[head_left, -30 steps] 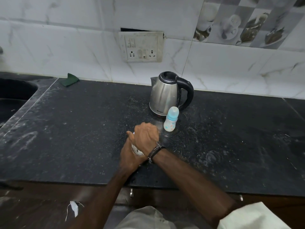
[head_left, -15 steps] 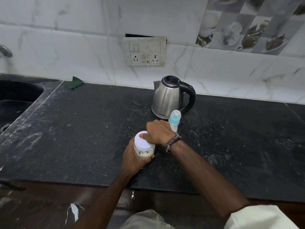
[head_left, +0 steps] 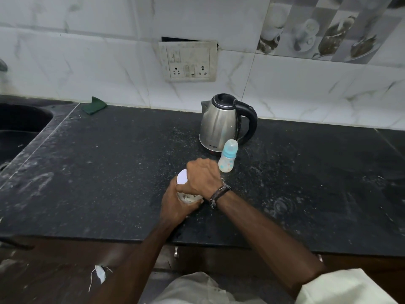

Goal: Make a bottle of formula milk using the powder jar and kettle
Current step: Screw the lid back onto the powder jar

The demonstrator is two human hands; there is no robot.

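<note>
A small powder jar (head_left: pixel 188 198) with a white lid (head_left: pixel 182 176) stands on the black counter (head_left: pixel 109 172) near its front edge. My left hand (head_left: pixel 174 205) grips the jar's body from the near side. My right hand (head_left: pixel 202 177) lies over the lid, fingers curled round it, hiding most of it. Just right of my hands stands a small baby bottle (head_left: pixel 228 160) with a blue collar and clear cap, upright. Behind it sits a steel kettle (head_left: pixel 219 125) with a black handle, lid down.
A dark sink (head_left: pixel 19 128) is set in the counter at the far left. A green cloth (head_left: pixel 94 105) lies by the tiled wall. A socket plate (head_left: pixel 188 61) hangs on the wall above the kettle. The counter shows white dust and smears.
My right hand came off the lid half a second ago, showing the white top, and now covers and grips it again. The left hand keeps hold of the jar.
</note>
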